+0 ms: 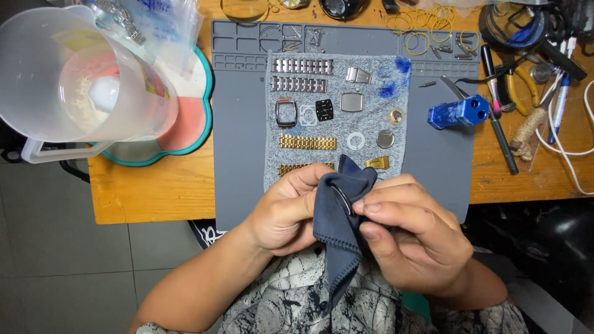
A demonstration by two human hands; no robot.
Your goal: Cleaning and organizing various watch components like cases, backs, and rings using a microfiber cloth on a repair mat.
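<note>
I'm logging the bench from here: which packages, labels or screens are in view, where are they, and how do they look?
Clear plastic bags: top left, behind the jug, crumpled, see-through with blue print.
Label on the translucent jug: jug's right wall, small yellow and red patch, seen through the plastic.
Screens or signs: none visible.

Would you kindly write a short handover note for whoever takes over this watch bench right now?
Left hand: grips the dark blue cloth.
Right hand: pinches a small round part wrapped in that cloth.
On the grey towel: silver bracelet links, gold bracelet links, a watch case, a dial.
Done: watch lies in pieces.
Left: parts remain unassembled.
</note>
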